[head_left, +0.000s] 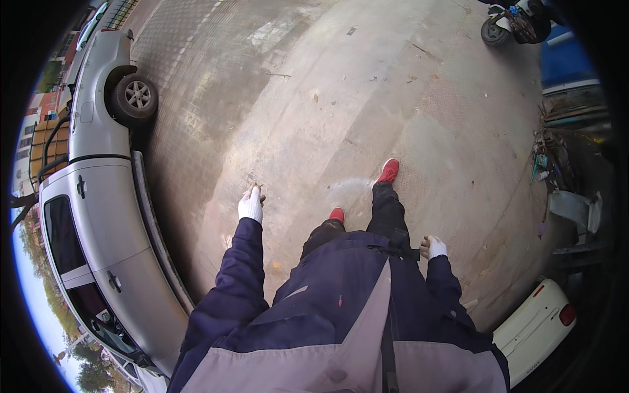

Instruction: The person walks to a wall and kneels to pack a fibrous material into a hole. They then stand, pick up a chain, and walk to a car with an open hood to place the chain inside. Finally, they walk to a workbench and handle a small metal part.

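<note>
My left hand (251, 202), in a white knit glove with darker fingertips, is held out ahead of my body on the left. Its fingers are drawn together, and a small brownish bit shows at their tips, too small to name. On the right, my right hand (432, 247) hangs beside my hip with its fingers curled in. It wears a similar white-cuffed glove, and nothing shows in it. Both hands are well above the ground and touch no other thing that I can see. Below them are my red shoes (388, 171), one foot in front of the other.
A silver pickup truck (108, 216) stands along the left. The concrete ground (314, 118) has scattered debris on it. A motorcycle wheel (496, 31) is at the far right. Scrap items (540, 160) and a grey-white piece (575, 208) lie along the right edge, with a cream vehicle part (534, 331) nearer.
</note>
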The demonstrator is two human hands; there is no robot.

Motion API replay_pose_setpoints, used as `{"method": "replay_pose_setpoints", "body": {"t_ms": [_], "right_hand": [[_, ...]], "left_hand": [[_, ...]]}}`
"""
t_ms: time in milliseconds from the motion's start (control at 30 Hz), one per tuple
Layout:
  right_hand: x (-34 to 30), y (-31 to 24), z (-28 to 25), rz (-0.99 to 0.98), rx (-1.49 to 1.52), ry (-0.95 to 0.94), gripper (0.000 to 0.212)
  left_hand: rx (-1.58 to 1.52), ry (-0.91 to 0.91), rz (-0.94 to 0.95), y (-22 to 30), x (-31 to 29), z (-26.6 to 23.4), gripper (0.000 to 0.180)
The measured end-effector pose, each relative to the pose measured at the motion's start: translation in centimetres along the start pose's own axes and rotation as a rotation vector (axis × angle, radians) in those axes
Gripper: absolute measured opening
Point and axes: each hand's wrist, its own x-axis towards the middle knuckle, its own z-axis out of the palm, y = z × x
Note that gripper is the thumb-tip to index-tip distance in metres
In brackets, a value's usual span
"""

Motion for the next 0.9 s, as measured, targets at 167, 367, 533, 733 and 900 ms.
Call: {"method": "replay_pose_setpoints", "body": {"t_ms": [167,367,533,733,900], "right_hand": [[8.3,-12.0,0.6,0.113,-0.141,-0.027,0.024],[14.1,-27.5,1.5,-0.095,-0.182,0.038,0.017],[16.9,-37.0,4.2,-0.115,-0.287,0.063,0.023],[22.9,-42.2,11.6,-0.267,-0.355,0.143,0.028],[30.3,-45.0,19.7,-0.325,-0.646,0.210,0.032]], "left_hand": [[0.351,0.042,-0.362,-5.7,-1.2,3.4,0.028],[0.314,0.011,-0.566,-9.5,-4.4,8.9,0.041],[0.845,-0.309,-0.222,-1.9,2.0,15.5,0.045],[0.761,-0.354,-0.029,12.3,14.9,30.6,0.052],[0.621,-0.491,-0.027,17.8,17.9,43.4,0.060]]}}
